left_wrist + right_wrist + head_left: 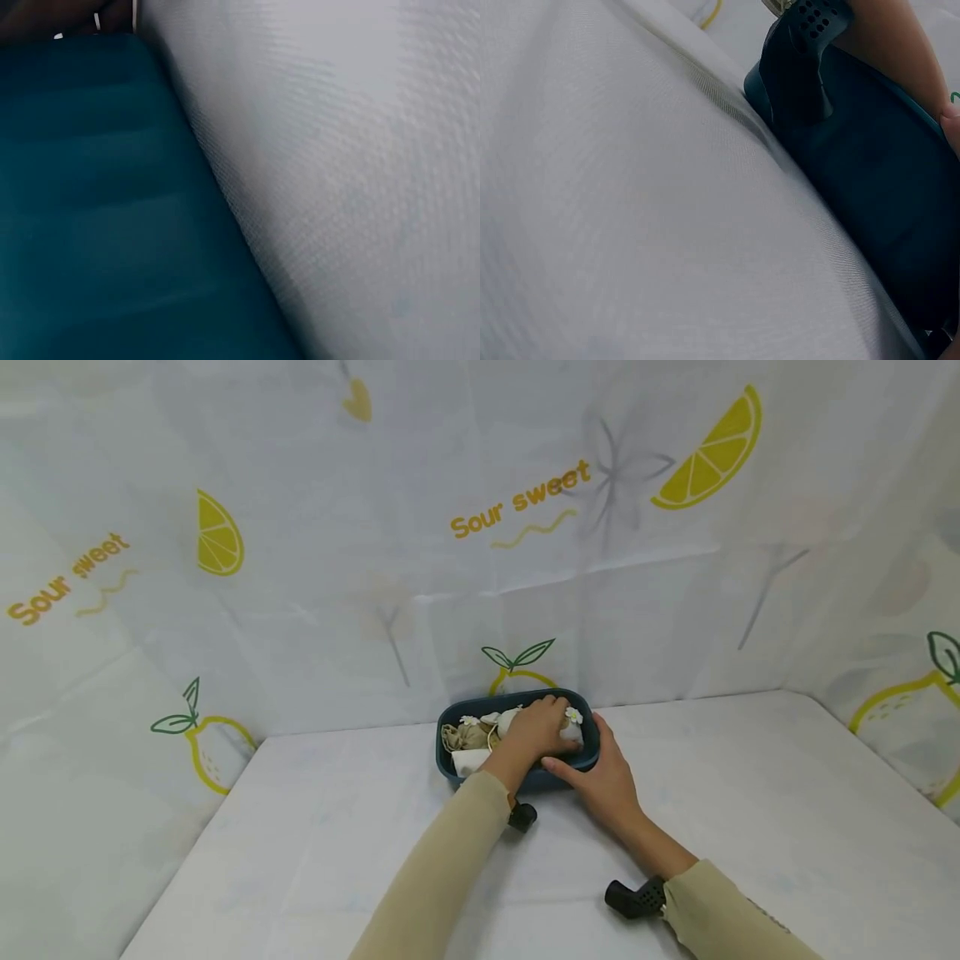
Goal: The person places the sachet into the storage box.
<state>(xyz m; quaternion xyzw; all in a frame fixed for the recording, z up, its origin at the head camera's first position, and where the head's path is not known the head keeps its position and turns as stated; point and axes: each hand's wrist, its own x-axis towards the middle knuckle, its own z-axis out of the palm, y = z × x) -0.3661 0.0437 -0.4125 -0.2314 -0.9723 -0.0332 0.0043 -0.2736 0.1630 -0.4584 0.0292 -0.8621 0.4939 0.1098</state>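
A dark blue-teal bin [540, 781] with rounded corners stands on the table against the back cloth. Inside it lie a tan bunched fabric bundle [467, 737], a white cloth piece [468, 762] and a greyish-white bundle [573, 732] with a small daisy. My left hand [536, 727] reaches over the front rim into the bin, its bent fingers against the pale contents at the right; the fingertips are partly hidden. My right hand [606, 777] grips the bin's right end, thumb at the front rim, fingers along the right side. The bin wall [112, 225] fills much of the left wrist view.
A white cloth covers the table [337, 843]. Behind it hangs a white backdrop [315, 635] with lemon prints, close to the bin. A black wrist camera [637, 899] sits on the right wrist and another [522, 817] on the left.
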